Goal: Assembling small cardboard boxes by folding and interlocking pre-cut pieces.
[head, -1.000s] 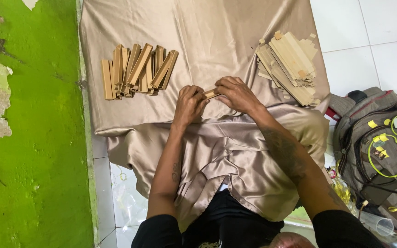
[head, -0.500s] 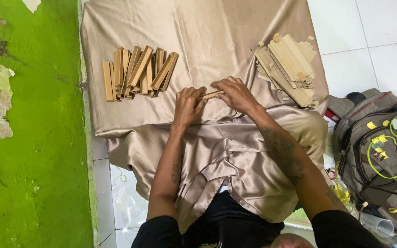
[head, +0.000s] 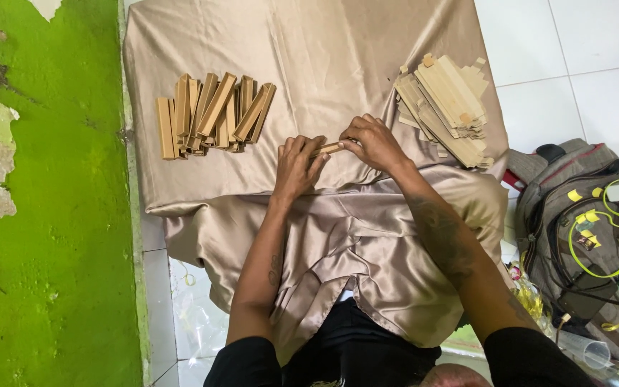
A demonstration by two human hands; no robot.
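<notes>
A beige satin cloth (head: 324, 64) covers the floor. At 10 o'clock lies a heap of folded cardboard boxes (head: 213, 115); at 2 o'clock — a stack of flat cardboard blanks (head: 447, 107). At centre, the left hand (head: 296, 168) and right hand (head: 375, 143) each have a closed grip on one narrow cardboard piece (head: 329, 149) — held between them.

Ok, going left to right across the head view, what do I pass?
Green wall → pile of folded brown boxes → left hand → small brown piece held between both hands → right hand → stack of flat brown cardboard blanks → backpack with yellow cables.
</notes>
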